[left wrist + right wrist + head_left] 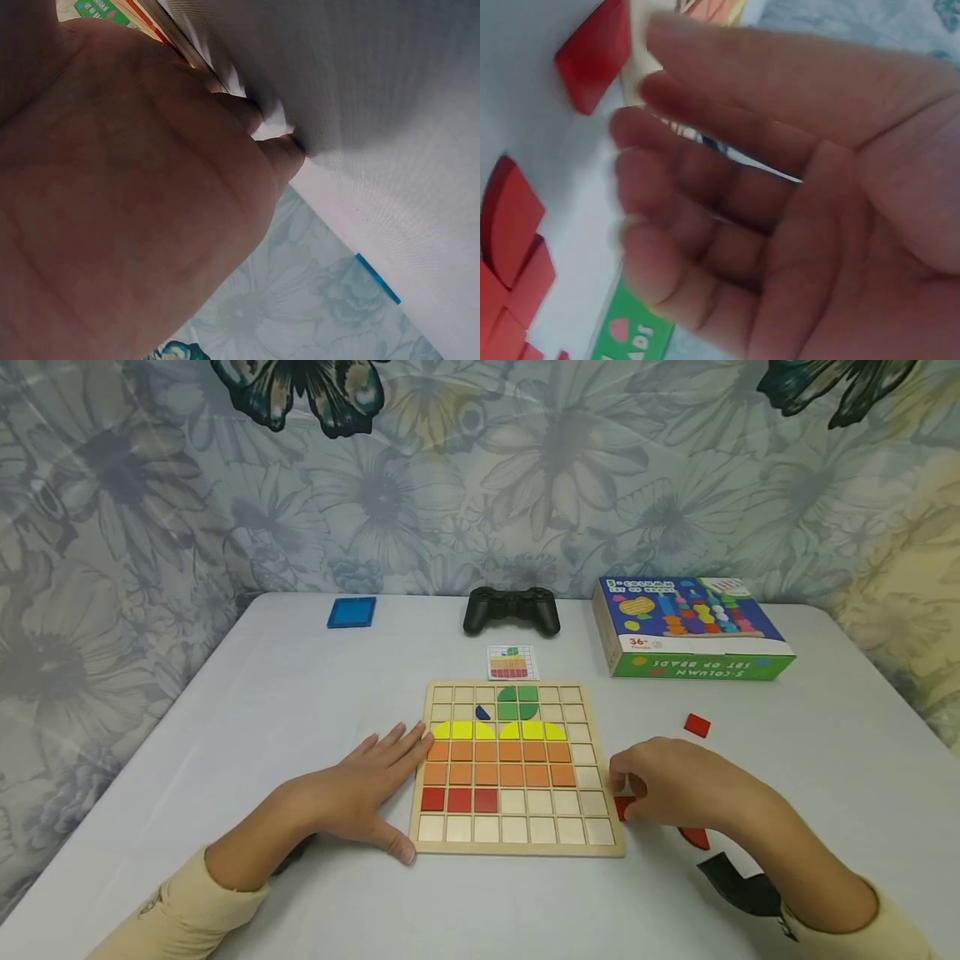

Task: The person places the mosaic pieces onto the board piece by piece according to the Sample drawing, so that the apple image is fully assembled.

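Note:
A wooden grid board (517, 849) lies in the middle of the table. Green pieces (517, 703), a dark blue piece (482, 713), a yellow row, two orange rows and three red squares (459, 800) fill some of its cells. My left hand (367, 781) rests with fingers spread along the board's left edge, thumb by the lower corner. Beside the right edge, my right hand (678, 785) hovers low over a red tile (622, 807). In the right wrist view, its fingers bend loosely and this red tile (596, 60) lies just beyond the thumb tip, not between the fingers.
More red pieces (694, 837) lie partly under my right forearm, and a red square (697, 725) sits farther back. Behind the board are a pattern card (513, 663), a black game controller (512, 608), a blue square case (351, 612) and a toy box (693, 631).

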Tool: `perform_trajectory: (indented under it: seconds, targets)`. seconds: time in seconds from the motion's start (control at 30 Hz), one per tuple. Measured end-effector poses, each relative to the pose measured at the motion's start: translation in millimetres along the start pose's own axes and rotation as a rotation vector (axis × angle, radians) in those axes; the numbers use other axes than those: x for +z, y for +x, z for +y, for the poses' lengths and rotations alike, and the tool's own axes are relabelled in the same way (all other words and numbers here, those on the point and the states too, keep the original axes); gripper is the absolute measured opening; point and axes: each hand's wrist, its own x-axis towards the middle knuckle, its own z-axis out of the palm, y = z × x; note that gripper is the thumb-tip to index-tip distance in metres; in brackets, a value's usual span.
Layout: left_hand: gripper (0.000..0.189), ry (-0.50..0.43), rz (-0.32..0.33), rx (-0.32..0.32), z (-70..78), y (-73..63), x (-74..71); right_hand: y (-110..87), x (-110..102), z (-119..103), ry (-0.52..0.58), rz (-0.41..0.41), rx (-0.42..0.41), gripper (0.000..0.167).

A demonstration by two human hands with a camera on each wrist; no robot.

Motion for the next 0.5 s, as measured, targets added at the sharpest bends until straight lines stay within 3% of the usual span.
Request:
perform_trajectory:
  seconds: [0.17, 0.5]
  targets:
    - [0.138, 0.002, -0.002, -0.01, 0.0, -0.2, 0.3, 7.4, 3.3, 6.0, 0.013, -0.057, 0.015, 0.029]
    - [0.138, 0.013, -0.004, -0.004, -0.2, 0.7, 1.0, 5.0, -1.3, 7.7, 0.027, -0.043, 0.003, 0.026]
